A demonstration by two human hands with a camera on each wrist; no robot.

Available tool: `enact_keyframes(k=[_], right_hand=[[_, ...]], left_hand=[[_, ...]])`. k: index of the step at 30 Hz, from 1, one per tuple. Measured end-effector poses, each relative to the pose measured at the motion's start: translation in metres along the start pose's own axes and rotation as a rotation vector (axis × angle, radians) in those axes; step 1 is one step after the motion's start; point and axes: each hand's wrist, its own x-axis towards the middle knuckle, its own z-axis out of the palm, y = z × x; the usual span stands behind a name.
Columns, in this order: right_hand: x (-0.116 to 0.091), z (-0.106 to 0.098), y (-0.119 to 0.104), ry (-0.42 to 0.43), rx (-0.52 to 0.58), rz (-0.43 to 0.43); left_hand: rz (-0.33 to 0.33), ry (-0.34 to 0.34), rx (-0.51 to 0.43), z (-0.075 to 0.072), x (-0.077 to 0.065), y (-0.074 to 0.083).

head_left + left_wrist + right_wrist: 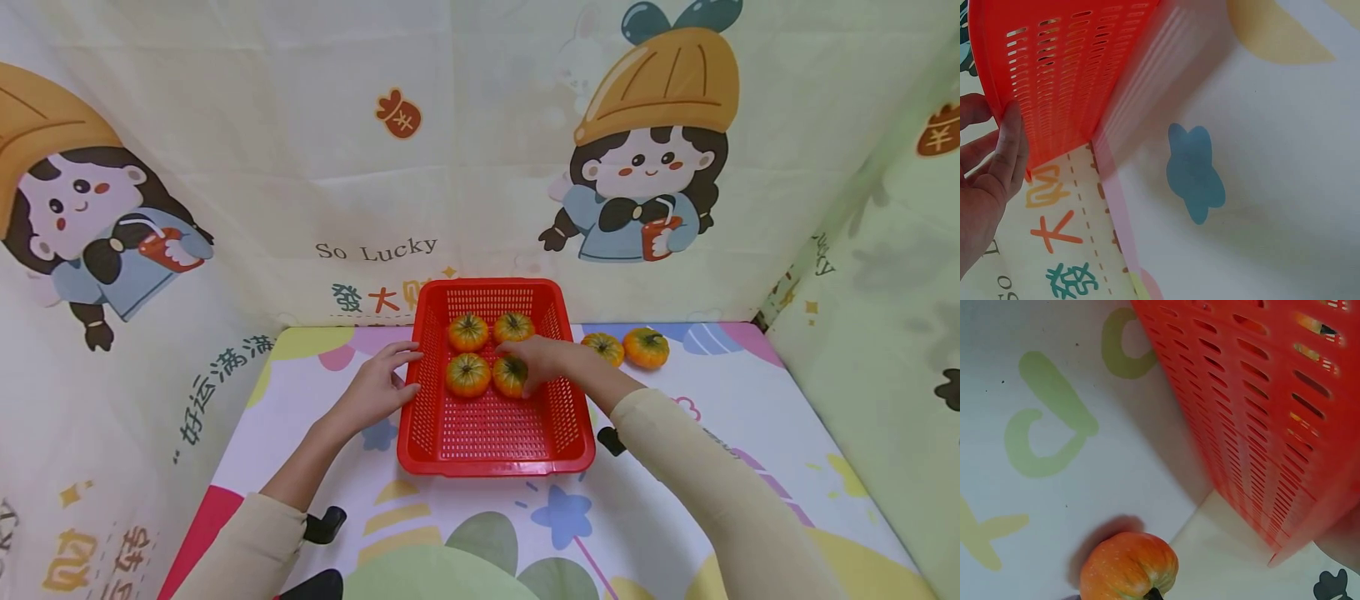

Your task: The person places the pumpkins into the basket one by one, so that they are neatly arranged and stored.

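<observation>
Inside a red perforated plastic basket, several small orange pumpkins sit in two rows. My right hand reaches over the basket's right side, with fingers and thumb around the front-right pumpkin. Another pumpkin lies just behind that hand. In the right wrist view the basket wall hides the grip, and only a bit of the hand shows. At the left rim, my left hand touches the basket with extended, slightly bent fingers.
Right of the basket, two more pumpkins lie on the patterned table, one partly behind my right forearm and the other beside it. A printed cloth wall rises behind the basket, with further cloth on both sides.
</observation>
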Motion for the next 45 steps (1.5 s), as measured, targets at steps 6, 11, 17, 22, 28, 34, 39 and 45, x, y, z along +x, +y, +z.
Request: enact_keyframes(k=[6,11,17,22,28,34,39,45], right_hand=[[-0.011,-0.004,-0.004,0.013,-0.009,-0.010],[-0.024,-0.007,-0.006,0.044,-0.027,-0.011],[-0.039,-0.010,-0.004,0.094,-0.041,-0.019],[-0.056,-0.011,0.003,0.181,0.015,-0.045],[-0.075,-0.008,0.018,0.319,0.097,-0.113],[-0.092,-0.006,0.036,0.440,0.258,-0.099],[-0.102,0.000,0.057,0.554,0.266,-0.082],[-0.113,0.006,0.088,0.649,0.230,-0.030]], left_hand=[[0.007,-0.002,-0.008,0.000,0.001,0.000],[0.008,0.001,0.000,0.001,0.002,-0.003],[0.012,0.003,-0.001,0.000,0.002,-0.004],[0.017,0.000,-0.008,0.000,0.001,-0.004],[0.014,0.003,-0.008,0.000,0.001,-0.004],[0.015,0.006,0.000,-0.001,0.001,-0.003],[0.015,0.011,0.006,0.000,0.002,-0.004],[0.030,0.022,0.014,0.000,0.000,-0.005]])
